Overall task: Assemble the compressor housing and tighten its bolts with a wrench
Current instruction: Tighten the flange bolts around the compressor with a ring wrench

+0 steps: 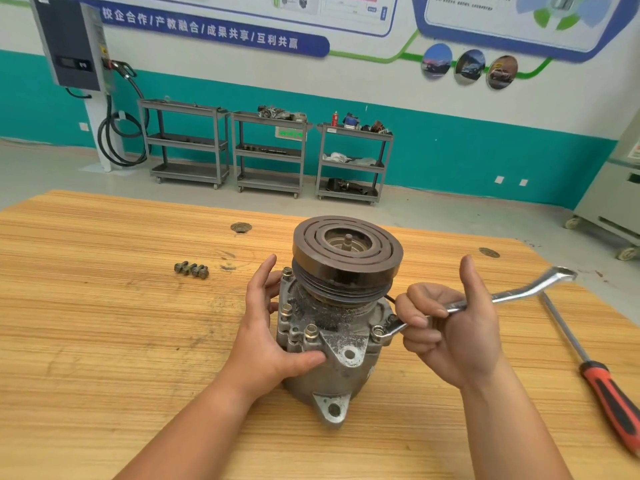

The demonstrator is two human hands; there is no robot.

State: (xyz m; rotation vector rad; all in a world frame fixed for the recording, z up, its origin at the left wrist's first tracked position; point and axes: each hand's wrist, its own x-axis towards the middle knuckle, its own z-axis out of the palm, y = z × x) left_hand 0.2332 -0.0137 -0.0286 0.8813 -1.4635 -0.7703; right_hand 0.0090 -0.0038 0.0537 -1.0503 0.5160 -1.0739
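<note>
Left hand lies against the compressor housing's left side, fingers straight, thumb pressed across its front. Right hand, right of the housing, grips the wrench, thumb raised.

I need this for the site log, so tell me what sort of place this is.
Probably a vehicle-repair training workshop: grey parts carts along the wall, a wall-mounted charging unit with its cable, instructional posters above, and a compressor on the wooden bench.
</note>
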